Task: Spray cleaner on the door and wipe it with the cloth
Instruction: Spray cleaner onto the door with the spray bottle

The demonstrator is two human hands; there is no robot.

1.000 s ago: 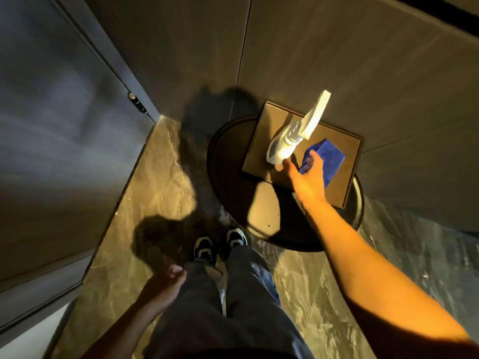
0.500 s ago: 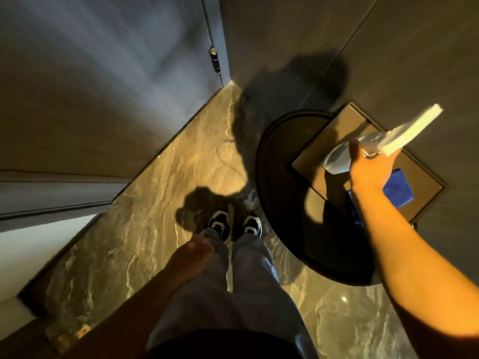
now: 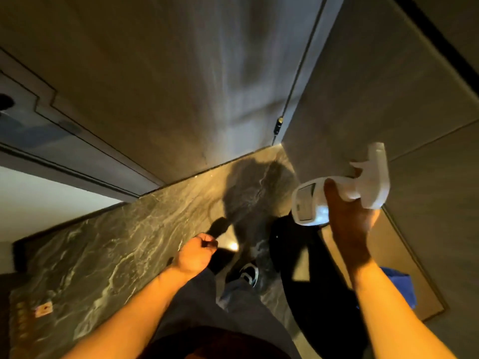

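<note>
My right hand (image 3: 347,224) grips a white spray bottle (image 3: 311,200) by its neck, raised in the air at the right, with the trigger head (image 3: 373,177) pointing up and to the right. The dark wood-grain door (image 3: 181,86) fills the upper middle of the view, hinged on its right side (image 3: 278,124). My left hand (image 3: 195,253) is a loose empty fist above the floor. The blue cloth (image 3: 401,288) lies on a brown tray (image 3: 404,255) at the lower right, partly hidden behind my right forearm.
A round black table (image 3: 311,281) carries the tray, close by my right leg. Marble floor (image 3: 103,255) runs to the door's foot. A panelled wall (image 3: 388,86) stands to the right of the hinge. My shoe (image 3: 248,273) shows by the table's edge.
My right hand has lifted the spray bottle off the tray and up. The view has swung left, so the door now fills the middle. My left hand rose slightly.
</note>
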